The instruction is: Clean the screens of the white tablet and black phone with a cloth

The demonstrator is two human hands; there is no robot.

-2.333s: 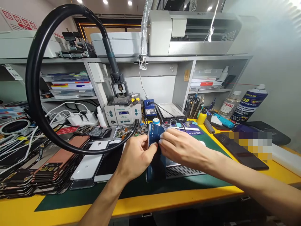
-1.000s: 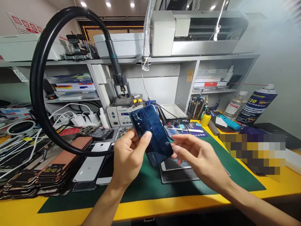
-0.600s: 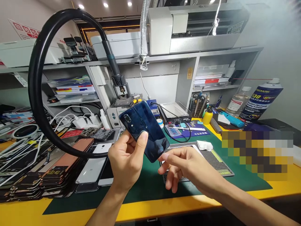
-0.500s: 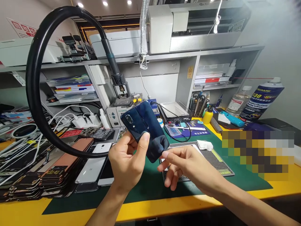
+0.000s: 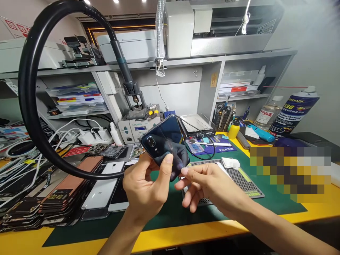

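Note:
A dark blue smartphone [image 5: 163, 138], its glossy back and camera bump facing me, is held tilted above the mat. My left hand [image 5: 147, 184] grips its lower left side, the thumb pressed on the back and the fingers behind. At the lower right corner, my right hand [image 5: 198, 182] pinches the phone's edge between thumb and index finger; its other fingers curl loosely below. Under that hand lies a grey perforated pad [image 5: 245, 186] with a white crumpled cloth [image 5: 230, 163] on it.
Left of my hands are a white phone [image 5: 99, 191] and stacked phone screens [image 5: 70, 191]. A black flexible hose [image 5: 23, 92] arches over them. On the right stand a spray can [image 5: 290, 113] and a clear bottle [image 5: 268, 115]. A green mat [image 5: 156, 223] covers the yellow bench.
The phone has tipped, its back now more foreshortened, and its reflections have shifted. Both hands keep their hold near the same places. The view has moved slightly.

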